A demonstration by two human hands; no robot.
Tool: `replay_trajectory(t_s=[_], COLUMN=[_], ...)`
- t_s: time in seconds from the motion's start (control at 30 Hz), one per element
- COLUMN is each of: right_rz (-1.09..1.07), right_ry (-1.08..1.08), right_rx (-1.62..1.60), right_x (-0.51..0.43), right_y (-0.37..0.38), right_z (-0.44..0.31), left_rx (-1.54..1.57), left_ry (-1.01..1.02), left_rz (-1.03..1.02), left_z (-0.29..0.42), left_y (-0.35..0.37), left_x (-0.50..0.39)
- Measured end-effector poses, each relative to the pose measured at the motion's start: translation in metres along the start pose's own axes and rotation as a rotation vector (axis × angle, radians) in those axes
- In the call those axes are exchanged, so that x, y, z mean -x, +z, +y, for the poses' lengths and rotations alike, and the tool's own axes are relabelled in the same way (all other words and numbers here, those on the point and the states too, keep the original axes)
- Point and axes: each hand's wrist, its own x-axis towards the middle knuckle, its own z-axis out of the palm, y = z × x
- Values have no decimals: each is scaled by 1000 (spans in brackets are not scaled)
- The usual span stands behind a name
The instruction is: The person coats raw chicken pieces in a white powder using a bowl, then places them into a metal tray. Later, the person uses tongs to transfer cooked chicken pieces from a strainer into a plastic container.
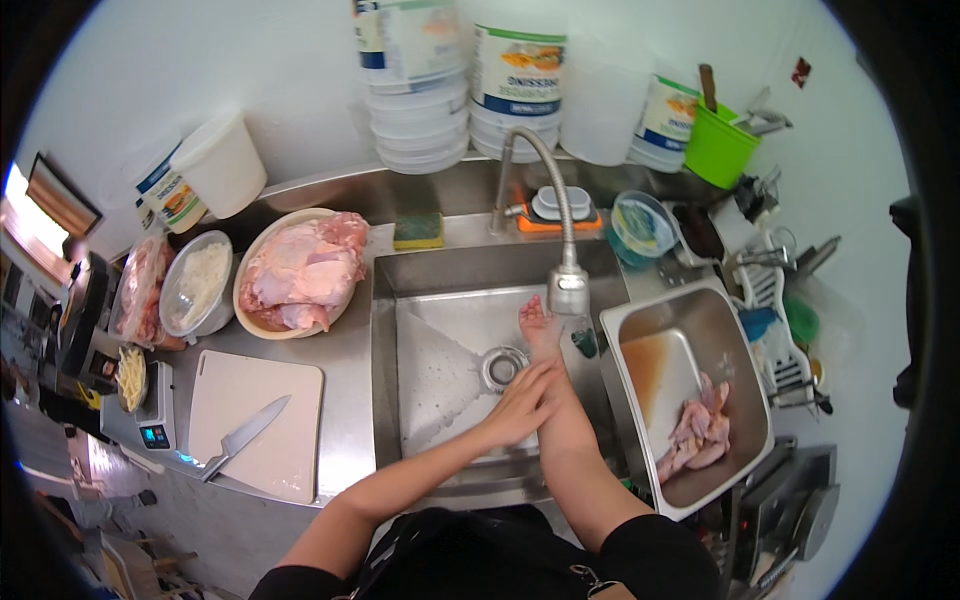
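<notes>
Both my arms reach over a stainless steel sink (435, 337). My right hand (538, 321) is palm up beside the tap's spray head (568, 291), fingers slightly curled, holding nothing. My left hand (525, 401) lies across my right forearm, fingers extended and touching the skin. The drain (504, 368) is just left of my right wrist. Left of the sink, a chef's knife (255, 426) rests on a white cutting board (292, 390). Behind the board, a bowl (247, 319) holds raw poultry (304, 270). Right of the sink, a steel pan (739, 322) holds raw chicken pieces (701, 431) and reddish liquid.
A green and yellow sponge (418, 230) lies behind the sink. Plastic tubs (517, 82) and a green container (720, 142) stand at the wall. A bowl of white food (199, 281) and a digital scale (161, 397) are at left; a dish rack (784, 337) is at right.
</notes>
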Motion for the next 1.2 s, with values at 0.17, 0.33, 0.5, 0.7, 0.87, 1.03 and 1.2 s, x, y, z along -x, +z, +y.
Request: replay_trajectory(t_s=[0.17, 0.33, 0.5, 0.7, 0.87, 1.03, 1.2], right_rz=[148, -264, 54, 332, 437, 266, 303], right_ry=[21, -263, -208, 66, 107, -65, -162], right_rx=[213, 383, 825, 674, 607, 756, 793], right_x=[44, 125, 141, 173, 216, 224, 233], right_y=[-2, 7, 26, 47, 89, 64, 72], right_z=[19, 11, 56, 43, 62, 46, 38], left_rx=[-476, -170, 82, 596, 406, -72, -807], left_ry=[-116, -167, -463, -715, -737, -711, -83], left_rz=[9, 214, -158, -181, -93, 108, 166], left_z=[-125, -35, -117, -101, -134, -151, -99], left_y=[48, 69, 62, 68, 68, 12, -59], left_x=[-79, -53, -56, -54, -46, -67, -116])
